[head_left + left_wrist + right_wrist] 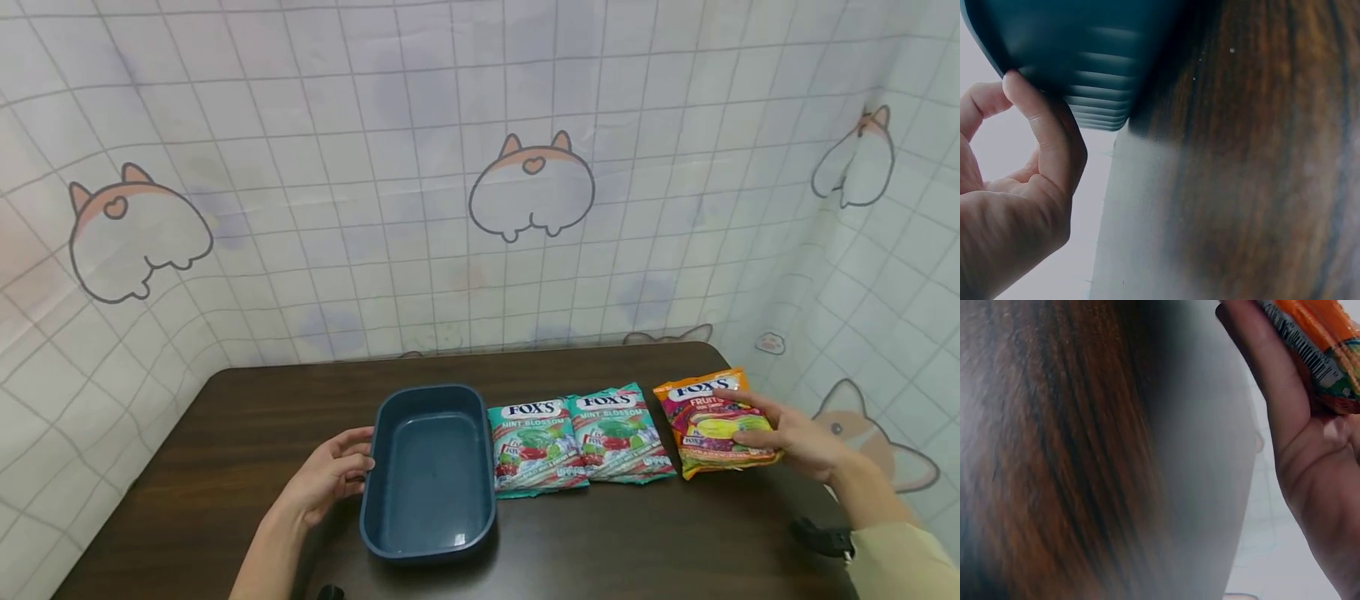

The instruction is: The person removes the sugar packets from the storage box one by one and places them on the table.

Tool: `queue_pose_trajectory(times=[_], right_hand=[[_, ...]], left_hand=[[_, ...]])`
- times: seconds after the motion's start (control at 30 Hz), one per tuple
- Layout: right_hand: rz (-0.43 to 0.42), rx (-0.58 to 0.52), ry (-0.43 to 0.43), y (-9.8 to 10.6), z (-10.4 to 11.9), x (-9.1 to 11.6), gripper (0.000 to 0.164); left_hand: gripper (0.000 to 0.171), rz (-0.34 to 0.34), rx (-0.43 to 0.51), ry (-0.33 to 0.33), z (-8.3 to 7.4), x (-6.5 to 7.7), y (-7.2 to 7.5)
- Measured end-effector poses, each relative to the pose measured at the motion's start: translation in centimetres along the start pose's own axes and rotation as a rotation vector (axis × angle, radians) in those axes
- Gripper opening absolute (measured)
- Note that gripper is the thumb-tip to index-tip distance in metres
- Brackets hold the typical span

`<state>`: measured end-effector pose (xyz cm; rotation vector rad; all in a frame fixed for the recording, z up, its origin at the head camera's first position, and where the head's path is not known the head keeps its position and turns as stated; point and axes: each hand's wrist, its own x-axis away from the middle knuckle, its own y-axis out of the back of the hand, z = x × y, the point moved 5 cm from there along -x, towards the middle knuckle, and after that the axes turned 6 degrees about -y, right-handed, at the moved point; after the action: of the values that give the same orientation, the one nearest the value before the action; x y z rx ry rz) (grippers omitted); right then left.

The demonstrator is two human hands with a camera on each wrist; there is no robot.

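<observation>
A dark blue plastic basin [427, 543] stands on the table, its inside bare. My left hand [330, 471] is at its left side, bent fingertips touching the outer wall near the rim. In the left wrist view those fingers [1054, 134] meet the ribbed basin [1104, 65]. At the right, my right hand [795, 437] grips an orange and purple bag of Fox's fruit candy [701, 429] by its right side, thumb and fingers spread across it. The right wrist view shows only a corner of the candy bag [1329, 353] against the right hand [1316, 456].
Two green Fox's Mint Blossom candy bags, a left one [532, 450] and a right one [617, 437], lie side by side between basin and fruit candy. The dark wooden table [225, 467] ends at a white gridded cloth [412, 192] hanging behind and at the sides.
</observation>
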<state>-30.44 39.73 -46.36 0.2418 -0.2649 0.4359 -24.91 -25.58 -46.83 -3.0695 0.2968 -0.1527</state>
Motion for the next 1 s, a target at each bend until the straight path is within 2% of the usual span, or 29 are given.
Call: queue_pose_trajectory(times=[0.13,0.3,0.53,0.67,0.77,0.83,1.0], right_hand=[[-0.025,0.052,-0.026,-0.5,0.1,-0.9,0.068],[-0.027,0.126,0.001,-1.7,0.9,-2.0,0.072],[-0.128,0.470,0.011,-2.9,2.9,-2.3,0.080],[-0.177,0.571,0.068,-3.4,4.1,-2.1,0.081],[-0.261,0.659,0.128,-3.9,5.2,-2.1,0.076],[-0.341,0.709,0.177,-4.3,6.0,-2.1,0.070],[-0.539,0.815,0.319,-6.3,8.5,-2.2,0.067]], left_hand=[[0.065,0.004,0.002,-0.005,-0.1,-0.1,-0.1],[0.066,-0.004,-0.002,-0.001,0.0,-0.2,-0.1],[0.065,-0.009,-0.017,0.014,-0.2,0.0,0.1],[0.062,-0.002,-0.063,0.022,-0.6,-0.1,0.4],[0.059,-0.043,-0.158,0.003,-1.3,-0.1,1.0],[0.055,-0.090,-0.263,-0.035,-2.0,0.0,1.4],[0.043,-0.191,-0.693,-0.215,-3.9,0.1,2.4]])
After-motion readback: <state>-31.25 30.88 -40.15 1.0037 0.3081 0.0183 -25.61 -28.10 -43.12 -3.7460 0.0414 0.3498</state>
